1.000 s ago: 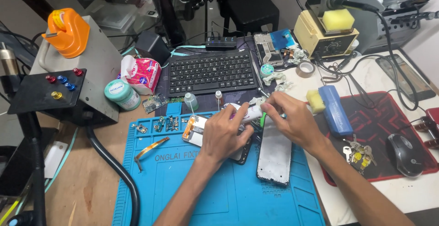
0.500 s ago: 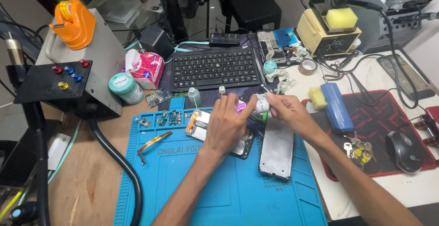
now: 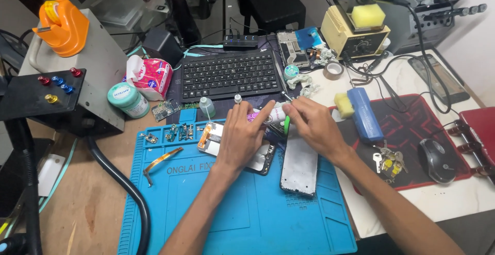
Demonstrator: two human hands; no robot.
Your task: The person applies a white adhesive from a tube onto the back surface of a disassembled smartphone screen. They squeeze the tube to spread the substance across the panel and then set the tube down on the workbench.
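My left hand (image 3: 246,137) and my right hand (image 3: 312,125) meet over the far edge of a blue work mat (image 3: 232,219). Between their fingertips is a small white tube (image 3: 269,114) with a pink label. My left fingers pinch its left part, and my right fingers grip the end by a green cap (image 3: 286,124). An opened phone body (image 3: 212,135) lies under my left palm, partly hidden. A detached phone screen panel (image 3: 299,171) lies on the mat just below my right hand.
A black keyboard (image 3: 229,74) sits behind the hands. Two small dropper bottles (image 3: 207,108), small parts (image 3: 179,131) and a flex strip (image 3: 161,161) rest on the mat's left. At right are a blue case (image 3: 365,113), keys (image 3: 388,161), a mouse (image 3: 436,160) and a soldering station (image 3: 356,28).
Both hands have drawn a little closer together around the tube. The view has shifted slightly; the screen panel and phone body have stayed in place.
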